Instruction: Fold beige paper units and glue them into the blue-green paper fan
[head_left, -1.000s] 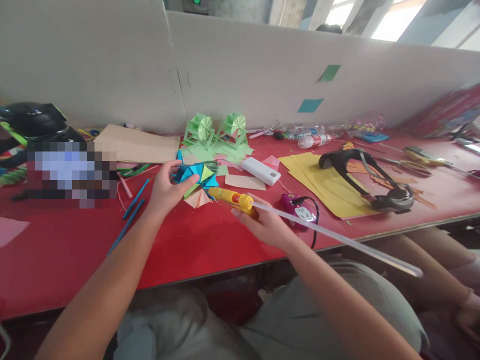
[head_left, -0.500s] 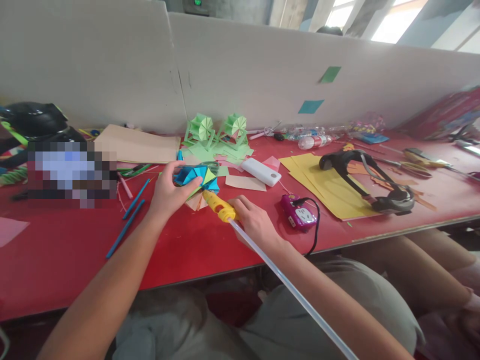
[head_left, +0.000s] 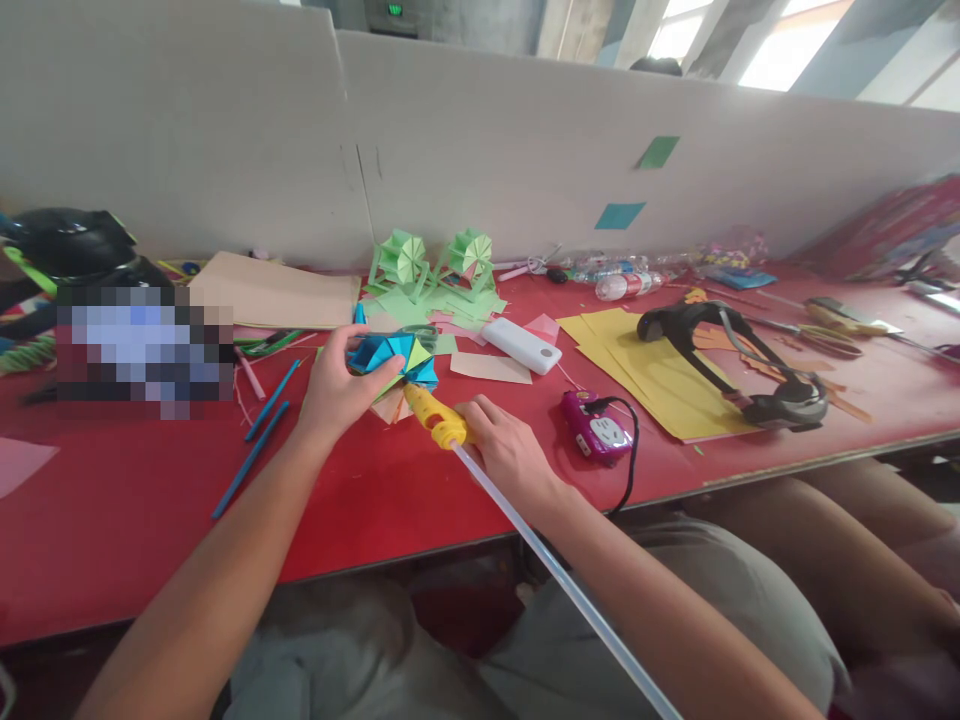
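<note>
My left hand [head_left: 339, 384] is closed around a blue folded-paper wheel [head_left: 388, 354] that has some yellow-green faces. In my right hand [head_left: 501, 440] is a yellow glue gun [head_left: 435, 412], its nozzle up against the lower edge of the paper wheel. A long clear glue stick [head_left: 555, 570] runs out of the gun's back end, over my right forearm and down toward my lap. The fingers of my right hand are partly hidden behind the gun. Whether glue is coming out cannot be made out.
Two green paper wheels on stands [head_left: 401, 262] are at the back. Rolled blue paper sticks [head_left: 251, 458] lie left of my hands. A white power bank [head_left: 520, 345], purple power socket [head_left: 598, 428], yellow paper sheets [head_left: 637, 375] and a black head strap [head_left: 731, 370] lie to the right.
The glue gun and my right hand have shifted very slightly left and down. My left hand keeps the paper wheel in nearly the same place.
</note>
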